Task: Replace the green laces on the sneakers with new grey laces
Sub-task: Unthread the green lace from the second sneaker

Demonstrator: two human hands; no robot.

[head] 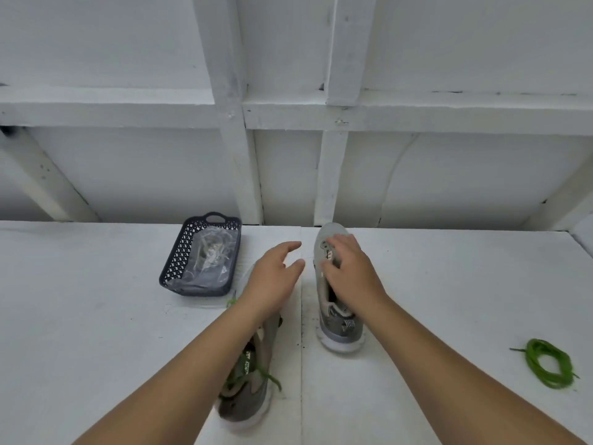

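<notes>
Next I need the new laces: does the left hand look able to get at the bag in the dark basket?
Probably yes. The left hand hovers open, holding nothing, just right of the basket, and the bag lies uncovered in it with nothing between them.

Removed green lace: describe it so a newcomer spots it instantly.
On the white table, look far right of both sneakers, near the front edge. The removed green lace lies there alone, coiled in a loose ring. It is the only bright green thing not attached to a shoe.
</notes>
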